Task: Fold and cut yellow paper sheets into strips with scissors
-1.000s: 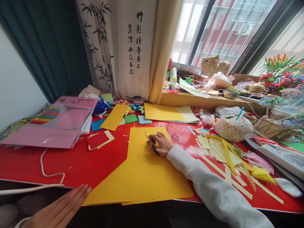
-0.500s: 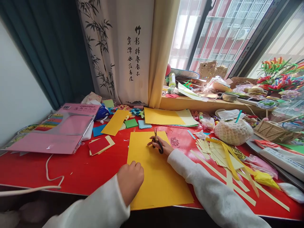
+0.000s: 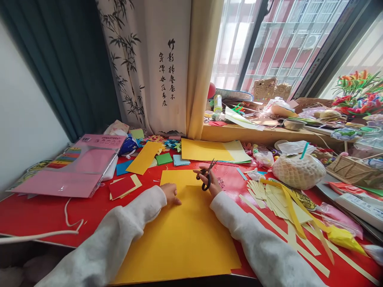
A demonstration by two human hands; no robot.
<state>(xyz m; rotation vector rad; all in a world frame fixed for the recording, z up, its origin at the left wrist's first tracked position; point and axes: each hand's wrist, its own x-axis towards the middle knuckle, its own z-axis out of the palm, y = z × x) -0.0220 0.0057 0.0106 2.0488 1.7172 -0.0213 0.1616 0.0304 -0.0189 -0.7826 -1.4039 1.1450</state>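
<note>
A large yellow paper sheet [image 3: 191,235] lies in front of me, reaching past the table's near edge. My left hand [image 3: 171,194] rests on its upper left part, thumb stretched out and apart from the fingers. Some of those fingers are hidden. Near the sheet's top right, my right hand [image 3: 211,181] holds black-handled scissors [image 3: 206,175]. Their blades point up and away from me, slightly parted, with the handles at the fingers. The right fingertips reach out over the paper.
On the left lies a pink paper pack [image 3: 56,183], with red and cream squares [image 3: 122,187] nearby. More yellow paper [image 3: 206,149] lies at the back. Cream strips [image 3: 314,255] and a net-wrapped round object [image 3: 299,169] are on the right. A white cable [image 3: 38,238] crosses the left edge.
My left hand has moved forward and its thumb has come away from the fist. Yellow paper now spreads farther toward the lower left. The scissors have tilted and shifted slightly right.
</note>
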